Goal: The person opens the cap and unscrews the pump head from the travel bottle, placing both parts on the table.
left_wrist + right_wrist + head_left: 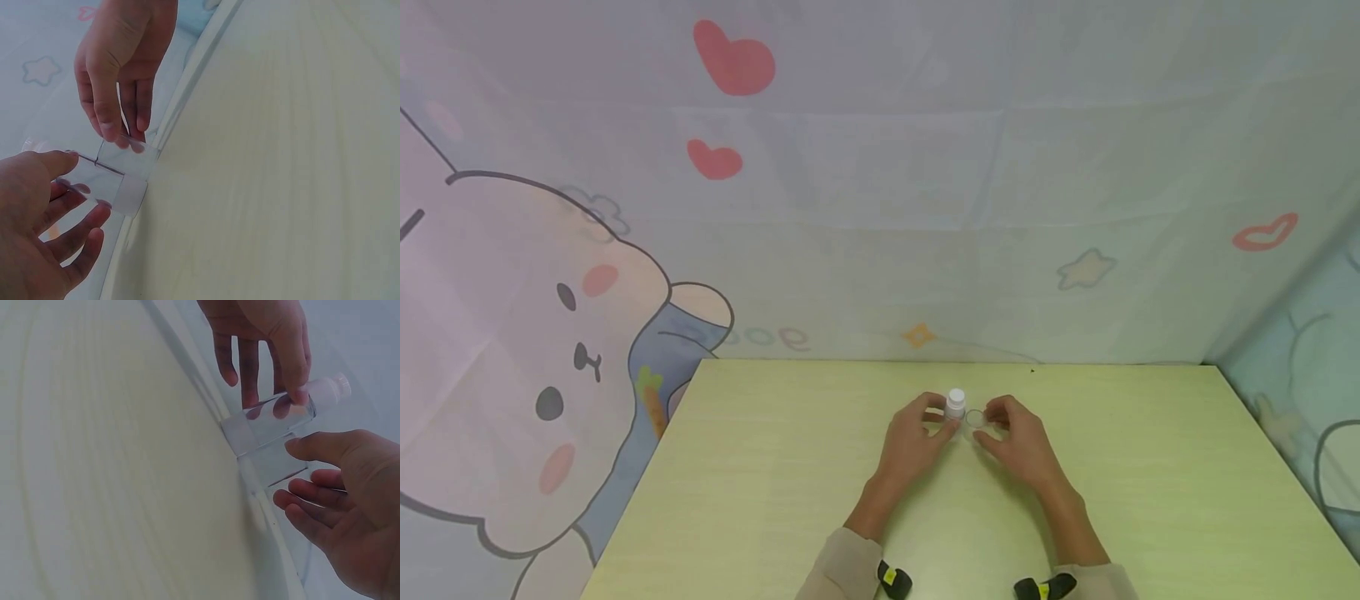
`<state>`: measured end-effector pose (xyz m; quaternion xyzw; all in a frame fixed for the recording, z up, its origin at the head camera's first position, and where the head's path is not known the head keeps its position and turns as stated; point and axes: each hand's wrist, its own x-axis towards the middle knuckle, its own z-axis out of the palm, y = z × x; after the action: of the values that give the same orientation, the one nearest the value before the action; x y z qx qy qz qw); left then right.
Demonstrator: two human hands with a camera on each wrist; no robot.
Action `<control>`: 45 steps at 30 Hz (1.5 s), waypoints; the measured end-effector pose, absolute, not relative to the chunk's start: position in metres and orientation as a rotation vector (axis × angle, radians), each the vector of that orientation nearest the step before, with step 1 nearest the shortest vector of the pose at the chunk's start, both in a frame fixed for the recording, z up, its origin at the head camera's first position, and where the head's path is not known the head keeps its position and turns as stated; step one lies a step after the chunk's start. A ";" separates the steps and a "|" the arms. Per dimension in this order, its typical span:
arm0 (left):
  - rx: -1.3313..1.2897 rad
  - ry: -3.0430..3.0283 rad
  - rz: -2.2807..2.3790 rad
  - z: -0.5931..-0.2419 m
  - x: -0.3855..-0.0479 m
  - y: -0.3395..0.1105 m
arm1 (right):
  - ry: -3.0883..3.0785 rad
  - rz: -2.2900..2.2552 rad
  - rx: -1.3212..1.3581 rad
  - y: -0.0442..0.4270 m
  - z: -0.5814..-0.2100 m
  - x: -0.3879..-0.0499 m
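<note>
A small clear bottle point(955, 408) with a white cap and a whitish lower end stands upright on the table. My left hand point(913, 442) holds it, thumb on the near side and fingers behind, as the left wrist view also shows. Just right of the bottle stands a small clear cup point(975, 418) with a round open rim. The thumb and fingers of my right hand point(1022, 442) are loosely curved about this cup. In the right wrist view the bottle point(275, 415) and the cup point(275, 462) stand side by side, very close or touching.
The pale yellow wood-grain table point(760, 483) stretches out to both sides of my hands. A printed curtain point(880, 183) with hearts and a cartoon animal hangs along the table's back edge. Black straps point(895, 579) sit at both cuffs.
</note>
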<state>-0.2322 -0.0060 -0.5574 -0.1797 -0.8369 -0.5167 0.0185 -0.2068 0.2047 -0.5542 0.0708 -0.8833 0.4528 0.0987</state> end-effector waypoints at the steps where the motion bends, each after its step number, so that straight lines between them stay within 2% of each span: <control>1: -0.556 -2.600 -1.605 -0.557 -0.232 -0.006 | -2.608 1.347 0.211 0.205 -0.554 -0.207; 27: -0.552 -2.599 -1.577 -0.557 -0.234 -0.006 | -2.550 1.383 0.270 0.207 -0.541 -0.205; 45: -0.567 -2.581 -1.619 -0.557 -0.233 -0.007 | -2.454 1.419 0.284 0.193 -0.534 -0.201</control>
<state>-0.2332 -0.0069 -0.5568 -0.1830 -0.8327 -0.5222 0.0214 -0.2013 0.1928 -0.5336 0.0987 -0.8522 0.4928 0.1457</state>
